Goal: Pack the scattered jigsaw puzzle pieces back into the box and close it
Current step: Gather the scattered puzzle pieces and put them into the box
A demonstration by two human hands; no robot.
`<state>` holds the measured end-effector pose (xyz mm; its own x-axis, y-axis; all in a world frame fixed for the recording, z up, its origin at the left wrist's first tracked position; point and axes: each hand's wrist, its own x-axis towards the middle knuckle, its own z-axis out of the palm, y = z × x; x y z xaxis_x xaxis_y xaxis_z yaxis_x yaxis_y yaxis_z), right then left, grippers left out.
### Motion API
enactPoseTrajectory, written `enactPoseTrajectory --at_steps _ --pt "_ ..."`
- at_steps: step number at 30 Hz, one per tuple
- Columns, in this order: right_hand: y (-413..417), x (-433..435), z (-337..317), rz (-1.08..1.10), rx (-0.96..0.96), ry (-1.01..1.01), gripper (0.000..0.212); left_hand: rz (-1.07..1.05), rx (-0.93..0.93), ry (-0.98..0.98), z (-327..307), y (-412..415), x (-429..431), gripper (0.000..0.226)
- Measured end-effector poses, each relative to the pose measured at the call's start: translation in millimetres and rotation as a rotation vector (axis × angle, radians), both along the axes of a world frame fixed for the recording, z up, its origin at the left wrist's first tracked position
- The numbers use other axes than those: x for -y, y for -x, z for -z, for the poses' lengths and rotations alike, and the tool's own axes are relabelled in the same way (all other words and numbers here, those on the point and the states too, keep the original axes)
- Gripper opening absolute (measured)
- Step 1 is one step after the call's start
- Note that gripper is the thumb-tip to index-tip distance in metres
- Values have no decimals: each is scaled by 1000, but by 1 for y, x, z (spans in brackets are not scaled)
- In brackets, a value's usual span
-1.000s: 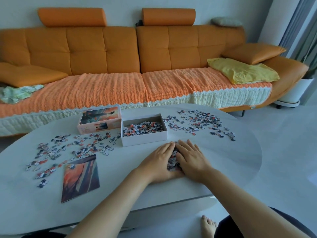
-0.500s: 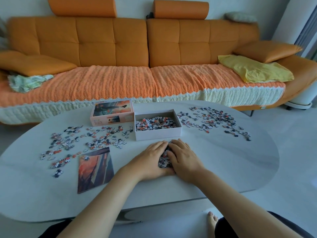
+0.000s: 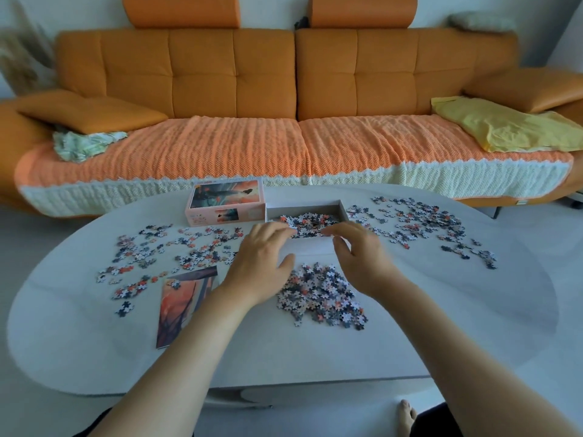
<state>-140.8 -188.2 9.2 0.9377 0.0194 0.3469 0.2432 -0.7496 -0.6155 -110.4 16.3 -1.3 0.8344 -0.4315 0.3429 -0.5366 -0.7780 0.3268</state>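
I see left hand (image 3: 262,260) and right hand (image 3: 362,257) loose-fingered, gripping nothing, fingertips over the near wall of the open box (image 3: 303,210); box part-filled; lid (image 3: 225,200) just beside it on the left; pile of pieces (image 3: 321,298) on table (image 3: 441,310) between the wrists; left scatter (image 3: 176,247) and right scatter (image 3: 419,222) further out.

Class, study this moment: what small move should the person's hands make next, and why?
Probably lower both hands to cup the loose heap of small cardboard jigsaw pieces on the pale oval table. The left hand and right hand hover open and seemingly empty over the near wall of the open white box, and that heap lies nearest.
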Motion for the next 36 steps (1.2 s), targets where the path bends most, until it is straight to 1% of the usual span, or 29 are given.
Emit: enactPoseTrajectory --at_steps 1,3,5,8,12,14,16,17,18,20,21,23,25,27,31,34,36 --pt "-5 3 1 -3 31 75 33 -10 -13 -51 3 -2 1 54" --pt "-12 9 5 -38 -2 226 41 -13 -92 -123 10 -5 1 60" --pt "-15 11 11 -87 -63 331 47 0 -154 -110 15 -6 1 63" --pt "-14 9 13 -78 -18 386 46 13 -155 -36 16 -4 1 62" --pt "-10 10 12 -34 53 417 37 31 -80 -54 13 4 3 58" --pt "-7 11 12 -27 97 423 35 48 1 -30 13 7 2 54" --pt "-5 11 9 -72 168 421 36 80 135 8 9 9 3 45" --pt "-4 10 6 -117 190 415 35 95 174 32 7 11 5 39" --pt "-2 8 2 -161 188 410 32 114 167 49 4 14 7 33" --pt "5 5 -5 -224 82 430 28 155 63 42 2 20 10 29" --pt "8 3 -6 -243 2 466 30 167 -5 8 4 21 11 31" --pt "13 1 -4 -254 -150 565 41 167 -93 -102 10 22 11 44" --pt "15 -1 0 -260 -258 610 52 149 -134 -180 15 21 10 52" --pt "14 -4 2 -273 -295 586 54 128 -172 -189 17 20 10 52" --pt "10 -8 3 -248 -383 433 41 104 -266 -82 13 18 8 40" --pt "8 -9 3 -204 -370 306 34 83 -291 11 10 18 6 33" --pt "7 -9 2 -181 -358 229 24 65 -282 64 8 17 5 27"
